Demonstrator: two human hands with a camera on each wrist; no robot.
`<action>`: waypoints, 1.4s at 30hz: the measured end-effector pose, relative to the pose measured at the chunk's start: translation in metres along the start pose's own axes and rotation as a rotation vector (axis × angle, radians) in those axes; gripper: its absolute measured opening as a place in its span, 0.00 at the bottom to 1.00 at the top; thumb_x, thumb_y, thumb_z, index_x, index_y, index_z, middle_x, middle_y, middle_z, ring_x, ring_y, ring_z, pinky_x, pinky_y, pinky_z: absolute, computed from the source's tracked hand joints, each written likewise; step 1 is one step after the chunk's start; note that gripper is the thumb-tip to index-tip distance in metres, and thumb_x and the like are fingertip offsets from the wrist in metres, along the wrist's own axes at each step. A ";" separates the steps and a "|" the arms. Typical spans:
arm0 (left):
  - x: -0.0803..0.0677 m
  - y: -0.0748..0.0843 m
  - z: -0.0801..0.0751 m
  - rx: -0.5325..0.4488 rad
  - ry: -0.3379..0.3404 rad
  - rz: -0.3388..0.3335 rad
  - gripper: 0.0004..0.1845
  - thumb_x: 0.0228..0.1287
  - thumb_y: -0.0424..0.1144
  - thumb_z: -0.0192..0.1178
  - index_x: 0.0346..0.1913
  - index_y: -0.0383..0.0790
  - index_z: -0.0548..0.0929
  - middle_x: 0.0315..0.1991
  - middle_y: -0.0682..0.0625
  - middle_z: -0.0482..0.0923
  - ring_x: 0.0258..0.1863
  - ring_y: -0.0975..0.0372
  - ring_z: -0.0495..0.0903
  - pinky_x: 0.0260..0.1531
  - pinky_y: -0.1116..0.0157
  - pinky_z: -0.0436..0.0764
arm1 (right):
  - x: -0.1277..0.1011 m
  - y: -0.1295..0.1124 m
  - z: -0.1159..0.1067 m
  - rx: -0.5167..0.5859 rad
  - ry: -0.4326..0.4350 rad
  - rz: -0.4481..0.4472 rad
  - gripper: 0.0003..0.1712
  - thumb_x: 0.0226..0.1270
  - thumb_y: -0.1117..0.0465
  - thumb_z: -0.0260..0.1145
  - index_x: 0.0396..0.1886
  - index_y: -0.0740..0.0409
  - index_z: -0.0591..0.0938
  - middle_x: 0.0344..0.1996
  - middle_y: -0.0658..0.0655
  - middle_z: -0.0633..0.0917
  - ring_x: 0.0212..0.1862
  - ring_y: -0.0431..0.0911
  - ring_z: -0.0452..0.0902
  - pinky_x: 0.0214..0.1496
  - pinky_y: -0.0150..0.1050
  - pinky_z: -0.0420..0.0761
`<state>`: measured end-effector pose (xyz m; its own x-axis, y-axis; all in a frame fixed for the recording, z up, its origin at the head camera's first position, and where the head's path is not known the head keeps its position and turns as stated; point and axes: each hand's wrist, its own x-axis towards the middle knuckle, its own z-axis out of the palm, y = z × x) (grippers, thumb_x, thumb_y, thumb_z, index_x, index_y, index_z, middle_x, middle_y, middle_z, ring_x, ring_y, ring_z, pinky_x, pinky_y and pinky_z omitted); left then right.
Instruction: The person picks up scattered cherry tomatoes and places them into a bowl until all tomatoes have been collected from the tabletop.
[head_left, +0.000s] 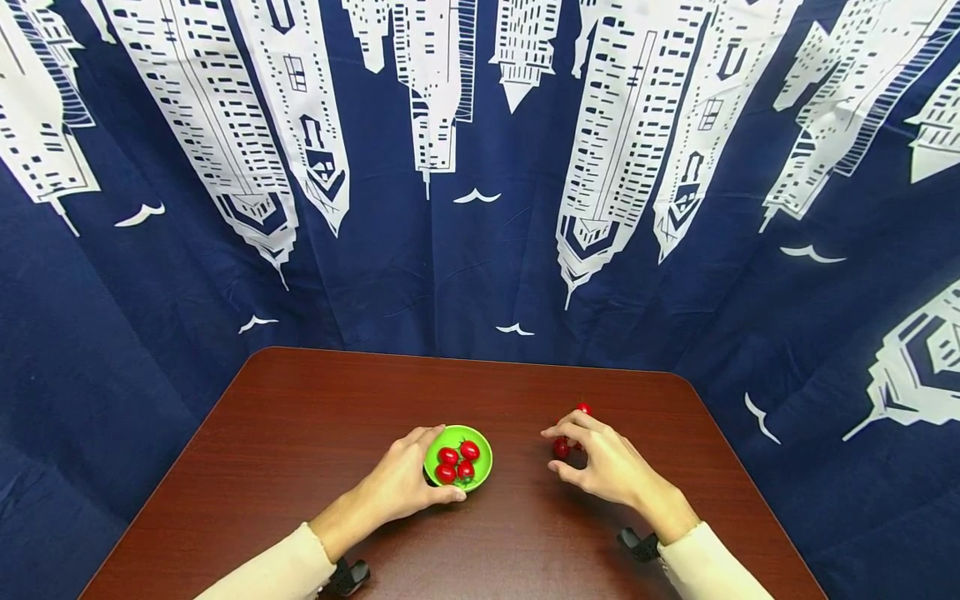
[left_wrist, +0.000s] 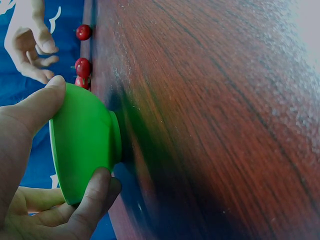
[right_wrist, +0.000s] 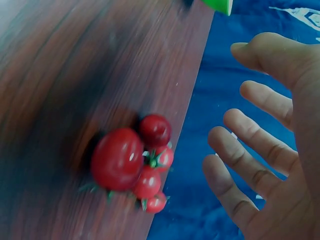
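My left hand (head_left: 405,477) holds a small green bowl (head_left: 483,462) by its sides, thumb at the near rim and fingers round the far side. Several red cherry tomatoes (head_left: 469,450) lie inside it. In the left wrist view, the bowl (left_wrist: 82,145) has its foot close to the tabletop. Over the right part of the table, my right hand (head_left: 611,462) hovers with thumb and fingers spread, holding nothing. Below it lies a cluster of loose cherry tomatoes (right_wrist: 117,159), some with green stems; the hand partly hides them in the head view.
A brown wood-grain table (head_left: 337,400) with rounded far corners carries everything. Behind and beside it hangs a dark blue cloth (head_left: 480,275) printed with white buildings and birds. Dark straps (head_left: 637,543) sit at both wrists, by the cream sleeves (head_left: 712,567).
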<state>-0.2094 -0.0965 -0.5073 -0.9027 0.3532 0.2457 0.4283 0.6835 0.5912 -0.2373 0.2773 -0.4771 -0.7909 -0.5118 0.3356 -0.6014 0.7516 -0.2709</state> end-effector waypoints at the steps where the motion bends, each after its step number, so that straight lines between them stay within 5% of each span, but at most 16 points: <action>1: 0.000 0.000 0.000 -0.001 -0.002 0.000 0.60 0.52 0.57 0.94 0.81 0.27 0.78 0.69 0.38 0.87 0.66 0.46 0.90 0.71 0.43 0.90 | -0.002 0.002 -0.001 -0.001 0.000 0.013 0.26 0.68 0.51 0.89 0.64 0.37 0.93 0.56 0.44 0.90 0.48 0.43 0.89 0.45 0.36 0.86; 8: 0.001 0.001 -0.001 0.005 -0.005 0.006 0.60 0.53 0.58 0.94 0.81 0.27 0.78 0.70 0.37 0.87 0.66 0.45 0.90 0.70 0.43 0.91 | -0.018 0.016 -0.004 0.021 -0.021 0.094 0.27 0.66 0.51 0.89 0.65 0.42 0.94 0.55 0.48 0.89 0.47 0.47 0.90 0.38 0.33 0.81; 24: -0.001 0.003 -0.002 0.008 -0.003 -0.008 0.61 0.51 0.57 0.94 0.81 0.27 0.78 0.70 0.37 0.87 0.67 0.44 0.89 0.71 0.42 0.90 | -0.041 0.036 -0.005 0.055 -0.102 0.146 0.23 0.67 0.53 0.90 0.60 0.41 0.94 0.48 0.47 0.89 0.40 0.33 0.82 0.37 0.31 0.79; 33: 0.000 0.003 -0.001 0.005 -0.006 -0.007 0.60 0.52 0.58 0.94 0.81 0.28 0.78 0.70 0.39 0.87 0.68 0.46 0.89 0.72 0.43 0.90 | -0.042 0.042 -0.001 0.099 -0.145 0.041 0.19 0.67 0.65 0.87 0.56 0.52 0.94 0.46 0.45 0.89 0.40 0.32 0.83 0.42 0.33 0.88; 42: 0.000 0.002 -0.001 0.008 -0.005 -0.008 0.61 0.51 0.58 0.94 0.81 0.27 0.78 0.70 0.37 0.87 0.67 0.44 0.89 0.72 0.42 0.89 | -0.044 0.045 0.003 0.158 -0.127 0.018 0.19 0.63 0.74 0.84 0.52 0.56 0.94 0.42 0.46 0.89 0.36 0.32 0.83 0.36 0.30 0.87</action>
<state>-0.2087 -0.0958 -0.5060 -0.9061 0.3505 0.2371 0.4211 0.6916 0.5869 -0.2297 0.3326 -0.5066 -0.8039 -0.5544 0.2156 -0.5891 0.6919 -0.4175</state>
